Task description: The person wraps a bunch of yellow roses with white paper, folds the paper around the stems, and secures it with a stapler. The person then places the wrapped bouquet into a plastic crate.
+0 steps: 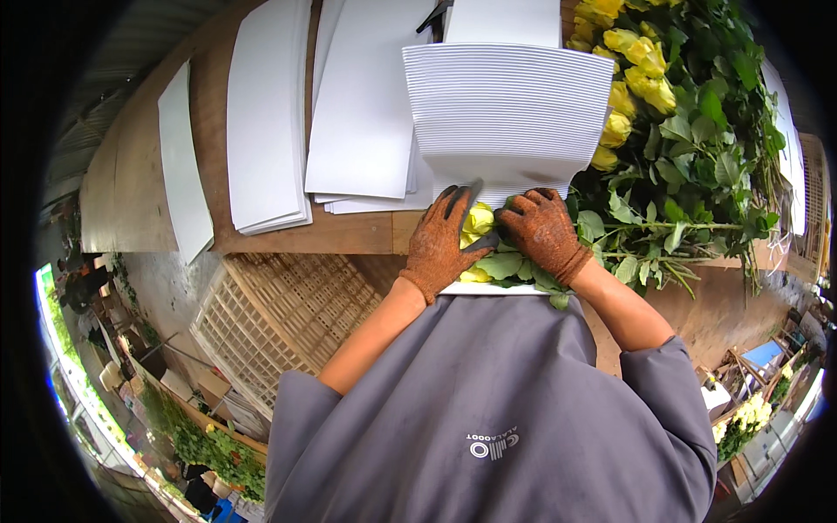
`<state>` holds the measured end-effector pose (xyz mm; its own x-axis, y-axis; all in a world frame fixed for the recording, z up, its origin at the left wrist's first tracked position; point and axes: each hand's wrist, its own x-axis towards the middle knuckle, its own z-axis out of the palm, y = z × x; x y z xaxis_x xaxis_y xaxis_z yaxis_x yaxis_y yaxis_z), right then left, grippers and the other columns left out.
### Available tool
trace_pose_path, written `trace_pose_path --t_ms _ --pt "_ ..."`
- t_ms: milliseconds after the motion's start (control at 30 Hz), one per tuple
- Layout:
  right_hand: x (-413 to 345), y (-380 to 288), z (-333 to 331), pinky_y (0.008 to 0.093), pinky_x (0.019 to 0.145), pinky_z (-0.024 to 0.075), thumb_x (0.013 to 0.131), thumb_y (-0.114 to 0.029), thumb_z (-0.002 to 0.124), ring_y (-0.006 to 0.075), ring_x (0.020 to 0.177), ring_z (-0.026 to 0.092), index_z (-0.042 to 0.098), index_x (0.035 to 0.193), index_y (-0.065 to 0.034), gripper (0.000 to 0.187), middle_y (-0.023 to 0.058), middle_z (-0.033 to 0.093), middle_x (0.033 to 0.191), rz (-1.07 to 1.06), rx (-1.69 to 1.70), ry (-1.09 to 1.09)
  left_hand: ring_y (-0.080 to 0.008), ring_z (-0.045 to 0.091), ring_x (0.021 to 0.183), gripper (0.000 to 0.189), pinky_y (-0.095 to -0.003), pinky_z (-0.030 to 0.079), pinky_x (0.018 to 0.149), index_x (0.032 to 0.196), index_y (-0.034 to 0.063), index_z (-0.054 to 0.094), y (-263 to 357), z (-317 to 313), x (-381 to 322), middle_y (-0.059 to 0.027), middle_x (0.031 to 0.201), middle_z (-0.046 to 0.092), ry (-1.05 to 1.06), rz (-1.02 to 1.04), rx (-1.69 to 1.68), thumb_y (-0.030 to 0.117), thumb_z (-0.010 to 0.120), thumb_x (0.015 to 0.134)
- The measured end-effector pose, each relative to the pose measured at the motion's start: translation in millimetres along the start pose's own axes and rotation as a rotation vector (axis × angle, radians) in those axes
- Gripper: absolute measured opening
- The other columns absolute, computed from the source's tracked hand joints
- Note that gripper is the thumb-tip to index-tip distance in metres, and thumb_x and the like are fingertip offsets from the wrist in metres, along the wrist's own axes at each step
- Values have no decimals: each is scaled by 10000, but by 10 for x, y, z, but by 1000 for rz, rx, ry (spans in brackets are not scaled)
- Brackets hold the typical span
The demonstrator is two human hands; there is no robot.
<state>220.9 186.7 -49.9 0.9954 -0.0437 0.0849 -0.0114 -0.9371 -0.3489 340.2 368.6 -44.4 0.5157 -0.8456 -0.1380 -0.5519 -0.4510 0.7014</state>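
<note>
Both my hands wear orange-brown work gloves with dark palms and fingertips. In front of my waist, my left hand (439, 243) has its fingers and thumb around a few yellow rose heads (479, 219). My right hand (546, 230) is beside them, fingers curled over the rose leaves (502, 265) at the lower edge of a white corrugated cardboard sheet (510, 104). What its fingertips touch is hidden. The sheet bends upward beyond my hands. A white edge (497, 288) shows under the flowers, against my grey garment (490, 379).
Flat white sheets (363, 98) and another stack (269, 118) lie on the wooden table (353, 232). One narrow sheet (185, 163) overhangs the front edge. Yellow roses with leafy stems (693, 144) are heaped at right. A woven basket (281, 314) stands below, left.
</note>
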Motion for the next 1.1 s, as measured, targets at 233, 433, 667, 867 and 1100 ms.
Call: trace_pose_path --t_ms 233,433,667,867,1100 --pt "35 228 -925 426 830 526 825 -209 735 332 958 663 685 1004 -84 224 125 662 956 187 452 -91 -439 400 1372 559 -510 380 1110 1295 112 627 5 -45 6 -218 1426 487 -78 74 54 191 829 779" --pt "-238 1839 -1853 490 964 471 864 -235 721 372 1091 609 561 1331 -75 519 168 645 1202 637 -526 233 -433 412 1345 456 -503 383 1099 1251 100 650 54 -86 129 -222 1399 501 -108 159 64 210 777 827" --pt "-368 1708 -2238 426 804 520 883 -62 663 364 980 628 613 1248 -85 369 158 621 1076 402 -249 602 -408 463 1265 331 -482 395 1075 1130 78 706 96 -49 201 -180 1368 543 -43 13 44 80 742 801" --pt "-564 725 -2603 396 848 533 910 18 638 318 996 646 680 1208 -63 312 157 639 1112 220 -418 515 -415 471 1241 321 -493 429 1028 1118 150 711 3 -12 220 -176 1313 562 -15 51 80 220 777 812" --pt "-634 492 -2932 355 875 537 933 60 601 272 1028 654 649 1212 6 288 195 616 1165 145 -194 446 -380 464 1259 322 -479 451 1028 1110 179 727 -23 12 175 -120 1334 552 -9 -38 123 254 787 803"
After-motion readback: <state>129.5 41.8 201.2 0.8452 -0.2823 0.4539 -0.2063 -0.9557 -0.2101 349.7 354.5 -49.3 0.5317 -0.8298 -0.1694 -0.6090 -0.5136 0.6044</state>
